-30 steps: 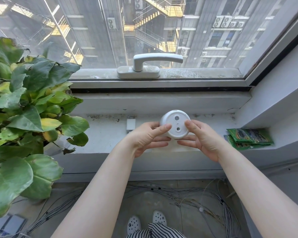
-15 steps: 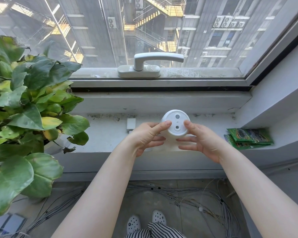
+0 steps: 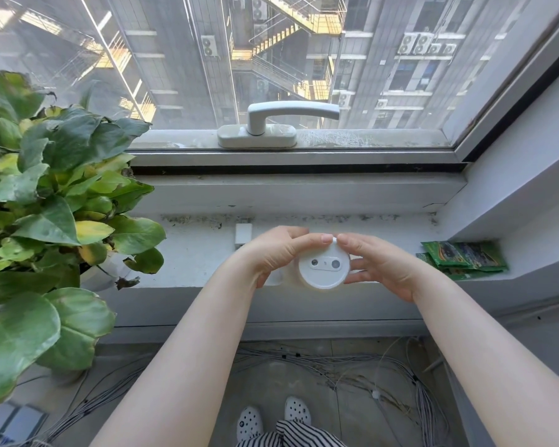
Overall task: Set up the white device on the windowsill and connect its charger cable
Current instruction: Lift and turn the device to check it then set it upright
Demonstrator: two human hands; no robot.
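Fingers (image 3: 313,241) of the left hand (image 3: 271,253) and of the right hand (image 3: 384,266) pinch the round white device (image 3: 324,269) from either side, tips nearly meeting over its top rim. It sits just below the middle of the frame, at the windowsill's (image 3: 191,253) front edge; whether it rests there or is held just above, I cannot tell. A small white block (image 3: 242,235), perhaps the charger, lies just upper left of it. Let go carelessly, the device could tip off the edge onto the cables (image 3: 352,366) below.
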